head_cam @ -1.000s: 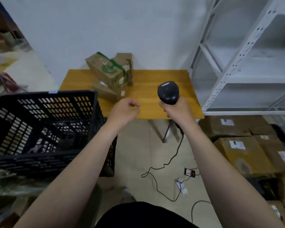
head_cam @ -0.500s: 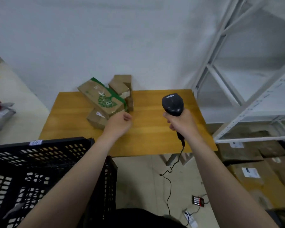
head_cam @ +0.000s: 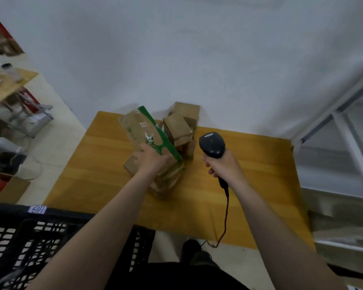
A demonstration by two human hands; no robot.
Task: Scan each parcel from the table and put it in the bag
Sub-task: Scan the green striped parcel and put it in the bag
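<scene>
Left hand (head_cam: 153, 158): fingers curled round the green-edged parcel (head_cam: 142, 130), which I see tilted over the middle of the tabletop (head_cam: 260, 174). Blur hides whether its lower end touches the wood.

Right hand (head_cam: 223, 167): wrapped round the handle of the black scanner (head_cam: 211, 144), head up, above the tabletop's centre. Its cable (head_cam: 225, 212) drops over the near edge.

Plain brown parcels (head_cam: 177, 128) cluster toward the tabletop's far edge. A broad stretch of wood shows from the scanner to the right edge. A black crate (head_cam: 50, 233) overlaps the near left corner, and white shelving (head_cam: 344, 130) stands off the right edge.
</scene>
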